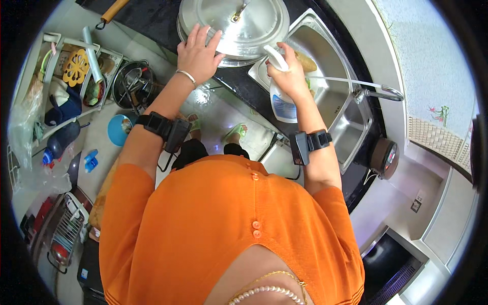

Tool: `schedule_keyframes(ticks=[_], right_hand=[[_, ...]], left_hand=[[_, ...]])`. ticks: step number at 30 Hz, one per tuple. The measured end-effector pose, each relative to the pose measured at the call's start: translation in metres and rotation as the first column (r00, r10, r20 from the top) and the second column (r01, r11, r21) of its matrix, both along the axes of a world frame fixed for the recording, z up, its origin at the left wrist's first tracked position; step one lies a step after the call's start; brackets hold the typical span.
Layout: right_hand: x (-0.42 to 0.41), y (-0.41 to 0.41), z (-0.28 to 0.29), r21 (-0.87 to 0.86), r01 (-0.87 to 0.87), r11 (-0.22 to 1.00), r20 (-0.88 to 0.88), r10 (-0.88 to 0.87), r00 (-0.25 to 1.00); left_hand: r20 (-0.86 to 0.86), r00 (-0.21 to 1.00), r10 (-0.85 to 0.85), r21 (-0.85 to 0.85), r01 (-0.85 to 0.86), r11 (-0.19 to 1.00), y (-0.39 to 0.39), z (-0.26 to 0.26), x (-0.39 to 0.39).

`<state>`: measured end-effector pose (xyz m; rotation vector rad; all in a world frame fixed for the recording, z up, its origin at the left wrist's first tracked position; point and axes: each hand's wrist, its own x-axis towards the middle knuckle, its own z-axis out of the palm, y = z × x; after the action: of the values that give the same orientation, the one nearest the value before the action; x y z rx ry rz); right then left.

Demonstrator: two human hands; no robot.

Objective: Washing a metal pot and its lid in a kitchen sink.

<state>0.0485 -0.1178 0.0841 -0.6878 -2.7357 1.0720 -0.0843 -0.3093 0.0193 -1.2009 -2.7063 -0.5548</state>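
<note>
A large round metal pot lid [259, 23] with a handle at its middle lies on the black counter. My left hand [200, 53] rests flat over its near left edge, fingers spread, gripping nothing. A white spray bottle [280, 97] with a blue label bearing writing stands upright at the counter's front edge, by the sink. My right hand [290, 72] is wrapped around its neck, below the white spray head [275, 58]. Part of the bottle is hidden by that hand and wrist. Just beyond the hand, a brown object [306, 62], too covered to name, sits in the steel sink [324, 42].
A metal faucet [381, 94] reaches over the sink basins at right. A brown appliance [384, 158] stands further along the counter. To the left are a storage rack [72, 40] with utensils, a blue bowl [119, 130] and a wooden handle [114, 10] at the counter's edge.
</note>
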Motion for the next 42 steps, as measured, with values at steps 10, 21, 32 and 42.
schedule_keyframes(ticks=[10, 21, 32, 42], right_hand=[[-0.003, 0.004, -0.002, -0.020, -0.070, 0.997, -0.007, 0.070, 0.998], [-0.012, 0.011, -0.006, 0.061, -0.075, 0.995, 0.000, 0.075, 0.997], [-0.026, 0.006, -0.001, 0.078, -0.099, 0.992, 0.031, 0.097, 0.995], [-0.024, 0.004, 0.008, 0.037, -0.104, 0.994, 0.035, 0.103, 0.994]], left_hand=[[0.018, 1.000, 0.009, -0.015, -0.009, 1.000, 0.002, -0.001, 0.001], [0.023, 1.000, 0.010, -0.026, -0.009, 1.000, 0.004, 0.001, 0.003], [0.032, 0.999, 0.022, -0.079, -0.020, 0.997, 0.004, 0.001, 0.003], [0.051, 0.999, 0.017, -0.060, -0.014, 0.998, 0.004, -0.001, 0.003]])
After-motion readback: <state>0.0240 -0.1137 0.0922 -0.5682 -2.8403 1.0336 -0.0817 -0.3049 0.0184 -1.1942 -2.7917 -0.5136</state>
